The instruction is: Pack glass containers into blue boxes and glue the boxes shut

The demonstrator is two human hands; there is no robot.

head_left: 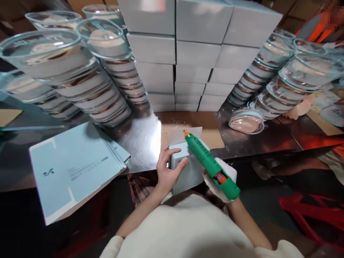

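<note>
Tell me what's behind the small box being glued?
Behind the small box lie a brown cardboard sheet and a wall of stacked grey boxes. The table under the box is hidden.

The pale blue box [185,168] stands at the near edge of the worktop [139,139], small and cube-like, its top flap [185,135] raised and tilted away from the person. The bare left hand [168,170] grips the box's left side, thumb across the near face. The green glue gun [211,165] slants over the box's right side, its orange nozzle [186,134] at the flap, held in the white-gloved right hand [220,179].
</note>
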